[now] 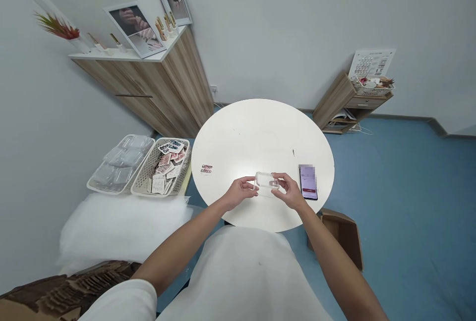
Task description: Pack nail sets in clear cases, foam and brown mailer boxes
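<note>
Between my two hands, over the near part of the round white table [260, 128], is a clear plastic box [265, 180]. My left hand [240, 192] grips its left end, thumb and fingers closed on the edge. The right end is pinched by my right hand [289, 191]. I cannot make out any contents in the box. To the left on the table lies a small card of press-on nails [206, 169], with dark red pieces in rows. A phone [308, 182] with a lit screen rests right of my right hand.
Left of the table stand a white basket of printed cards [163, 172] and another basket of clear plastic packs [122, 165]. White wrapping sheet [126, 227] is piled below them. A cardboard box [342, 237] sits on the floor at right. A small dark item [293, 152] lies on the table.
</note>
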`<state>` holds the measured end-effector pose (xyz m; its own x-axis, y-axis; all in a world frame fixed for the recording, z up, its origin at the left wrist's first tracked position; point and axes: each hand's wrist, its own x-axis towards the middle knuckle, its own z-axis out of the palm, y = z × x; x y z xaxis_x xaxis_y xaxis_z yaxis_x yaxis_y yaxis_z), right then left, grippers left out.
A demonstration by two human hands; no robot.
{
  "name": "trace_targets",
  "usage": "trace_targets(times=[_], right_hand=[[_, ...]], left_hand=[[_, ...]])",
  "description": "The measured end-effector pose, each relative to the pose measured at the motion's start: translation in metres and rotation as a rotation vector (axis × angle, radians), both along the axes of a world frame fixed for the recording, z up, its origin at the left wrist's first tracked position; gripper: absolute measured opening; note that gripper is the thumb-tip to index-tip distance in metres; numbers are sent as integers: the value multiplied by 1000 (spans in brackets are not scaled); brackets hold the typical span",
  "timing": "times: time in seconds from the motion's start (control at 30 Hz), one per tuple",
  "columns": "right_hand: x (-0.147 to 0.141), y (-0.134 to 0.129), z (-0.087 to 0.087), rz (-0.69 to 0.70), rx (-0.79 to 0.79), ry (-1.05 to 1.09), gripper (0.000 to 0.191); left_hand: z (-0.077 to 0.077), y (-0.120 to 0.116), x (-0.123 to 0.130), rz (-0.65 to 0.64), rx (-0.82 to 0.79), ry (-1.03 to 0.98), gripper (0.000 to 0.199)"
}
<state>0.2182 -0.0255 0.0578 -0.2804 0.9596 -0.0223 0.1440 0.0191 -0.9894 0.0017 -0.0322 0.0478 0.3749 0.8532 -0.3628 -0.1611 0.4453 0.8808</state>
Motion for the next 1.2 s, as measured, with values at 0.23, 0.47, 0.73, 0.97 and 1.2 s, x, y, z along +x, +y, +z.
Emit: trace_targets(times=[0.23, 0.47, 0.73, 0.97, 1.2], right_hand=[[-5, 15, 0, -188, -174, 41, 33], [-17, 17, -5, -253, -347, 165, 34], [-14, -3, -23, -303, -348, 173, 41], [-19, -54, -63, -322, -296, -11, 53], [-17, -54, -83, -314, -468, 25, 51]], left_hand=[[-9, -7, 0, -35, 15, 102, 51], [-10, -10, -1, -21, 18, 120, 44], [-21, -12, 5, 66, -28, 112, 47], [-53, -20, 8, 98, -131, 153, 46], [-82, -25, 12, 115, -145, 264, 39]])
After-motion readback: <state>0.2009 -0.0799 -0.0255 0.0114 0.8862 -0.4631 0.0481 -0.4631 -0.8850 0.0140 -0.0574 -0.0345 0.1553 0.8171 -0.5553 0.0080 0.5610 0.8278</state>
